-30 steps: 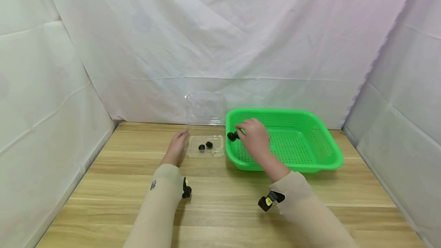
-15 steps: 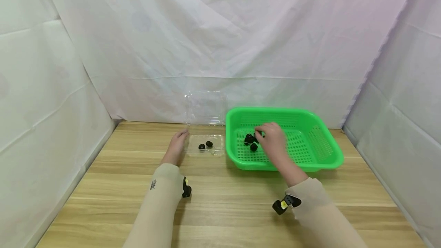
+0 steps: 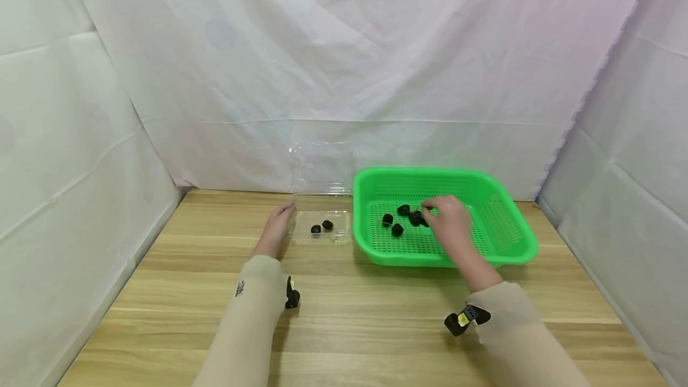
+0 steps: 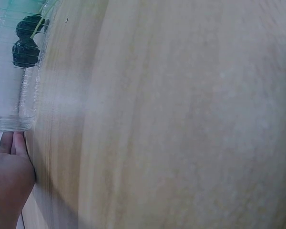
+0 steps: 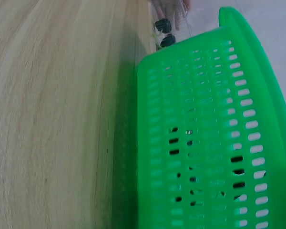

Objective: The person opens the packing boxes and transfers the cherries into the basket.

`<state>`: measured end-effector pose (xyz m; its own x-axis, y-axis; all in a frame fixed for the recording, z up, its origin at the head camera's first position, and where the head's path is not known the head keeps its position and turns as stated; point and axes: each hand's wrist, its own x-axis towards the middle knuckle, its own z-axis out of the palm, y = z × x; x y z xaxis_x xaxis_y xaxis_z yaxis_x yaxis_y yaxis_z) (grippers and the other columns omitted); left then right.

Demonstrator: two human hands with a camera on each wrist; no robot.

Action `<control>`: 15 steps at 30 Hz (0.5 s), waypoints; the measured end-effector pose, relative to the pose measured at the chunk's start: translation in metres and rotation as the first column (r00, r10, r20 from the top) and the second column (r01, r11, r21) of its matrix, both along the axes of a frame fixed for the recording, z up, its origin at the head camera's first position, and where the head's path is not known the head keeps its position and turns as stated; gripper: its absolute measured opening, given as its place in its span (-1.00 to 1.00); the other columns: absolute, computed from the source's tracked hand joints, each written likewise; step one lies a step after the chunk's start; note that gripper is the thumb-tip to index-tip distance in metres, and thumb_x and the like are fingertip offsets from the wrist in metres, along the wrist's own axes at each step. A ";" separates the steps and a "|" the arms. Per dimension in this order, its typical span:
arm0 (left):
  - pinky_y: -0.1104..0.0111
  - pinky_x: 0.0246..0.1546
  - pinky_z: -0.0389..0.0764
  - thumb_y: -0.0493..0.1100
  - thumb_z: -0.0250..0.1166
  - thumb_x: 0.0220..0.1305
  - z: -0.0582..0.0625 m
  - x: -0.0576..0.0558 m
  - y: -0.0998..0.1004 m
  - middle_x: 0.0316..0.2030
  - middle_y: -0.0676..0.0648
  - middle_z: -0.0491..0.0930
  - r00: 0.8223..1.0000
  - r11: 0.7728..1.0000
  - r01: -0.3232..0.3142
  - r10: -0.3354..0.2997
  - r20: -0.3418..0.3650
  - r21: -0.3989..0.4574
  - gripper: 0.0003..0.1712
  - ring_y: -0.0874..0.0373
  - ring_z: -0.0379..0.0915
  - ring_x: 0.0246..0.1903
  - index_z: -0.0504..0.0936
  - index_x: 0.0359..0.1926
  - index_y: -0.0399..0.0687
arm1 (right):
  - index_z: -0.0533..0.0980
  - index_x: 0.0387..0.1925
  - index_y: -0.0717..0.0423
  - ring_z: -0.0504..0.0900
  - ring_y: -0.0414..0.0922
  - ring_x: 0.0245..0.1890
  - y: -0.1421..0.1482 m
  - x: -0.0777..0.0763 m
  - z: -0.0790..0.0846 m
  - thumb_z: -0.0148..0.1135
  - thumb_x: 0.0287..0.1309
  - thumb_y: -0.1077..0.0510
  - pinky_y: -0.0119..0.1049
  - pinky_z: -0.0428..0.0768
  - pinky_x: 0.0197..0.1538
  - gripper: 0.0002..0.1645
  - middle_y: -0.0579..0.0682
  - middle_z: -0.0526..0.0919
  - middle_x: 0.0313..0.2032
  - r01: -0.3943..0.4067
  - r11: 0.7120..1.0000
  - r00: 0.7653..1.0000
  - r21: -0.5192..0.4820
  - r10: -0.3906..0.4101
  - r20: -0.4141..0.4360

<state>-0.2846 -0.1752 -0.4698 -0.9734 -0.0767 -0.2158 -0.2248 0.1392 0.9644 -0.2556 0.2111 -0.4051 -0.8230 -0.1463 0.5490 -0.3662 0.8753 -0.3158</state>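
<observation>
My left hand (image 3: pixel 276 226) lies along the left side of a clear plastic clamshell box (image 3: pixel 301 233), its fingers straight against the wall. Two dark cherries (image 3: pixel 321 227) sit in the box's base; the left wrist view shows a thin pale stem across the cherries (image 4: pixel 27 40). Over the green basket (image 3: pixel 505 229), my right hand (image 3: pixel 450 223) pinches at a dark cherry (image 3: pixel 426 222), partly hidden by the fingertips. Another cherry (image 3: pixel 415 218) is right beside it. Several more cherries (image 3: pixel 397 230) lie on the basket's left part.
The clamshell's lid (image 3: pixel 322 167) stands upright behind its base, near the white cloth backdrop (image 3: pixel 344 64). White cloth also hangs at both sides. In the right wrist view, the slotted basket wall (image 5: pixel 195 143) blocks the hand; dark cherries show through its slots.
My right hand has moved rightward from the basket's left rim across its inside. More cherries now show on the basket floor. The left hand and the clamshell stay in place.
</observation>
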 end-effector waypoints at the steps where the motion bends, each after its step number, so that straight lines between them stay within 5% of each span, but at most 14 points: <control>1: -0.02 0.42 -0.06 0.08 -0.04 0.50 0.000 0.000 0.000 0.45 -0.11 0.10 1.000 1.000 -0.003 0.003 -0.001 0.000 -0.38 -0.10 -0.10 0.44 0.20 0.46 -0.04 | 0.71 -0.27 0.21 0.61 0.11 -0.29 0.002 -0.001 -0.001 0.35 0.09 0.29 -0.04 0.60 -0.38 -0.86 0.15 0.73 -0.30 -0.001 1.000 1.000 -0.001 0.001 0.001; 8: -0.02 0.42 -0.05 0.08 -0.05 0.50 0.000 -0.001 0.000 0.45 -0.12 0.11 1.000 1.000 -0.009 0.009 0.003 0.003 -0.39 -0.11 -0.08 0.44 0.20 0.45 -0.04 | 0.72 -0.23 0.18 0.62 0.12 -0.28 0.012 -0.004 -0.002 0.31 0.14 0.27 -0.09 0.53 -0.46 -0.84 0.16 0.73 -0.25 0.000 1.000 0.996 -0.012 0.001 0.088; 15: -0.03 0.42 -0.07 0.14 -0.02 0.48 0.000 0.000 0.000 0.46 -0.08 0.09 1.000 1.000 -0.003 0.003 0.013 -0.003 -0.35 -0.09 -0.10 0.44 0.18 0.46 0.00 | 0.70 -0.14 0.18 0.44 -0.13 -0.67 0.015 -0.005 -0.001 0.29 0.19 0.23 -0.30 0.30 -0.64 -0.79 0.17 0.72 -0.17 0.024 0.999 0.962 -0.023 -0.017 0.274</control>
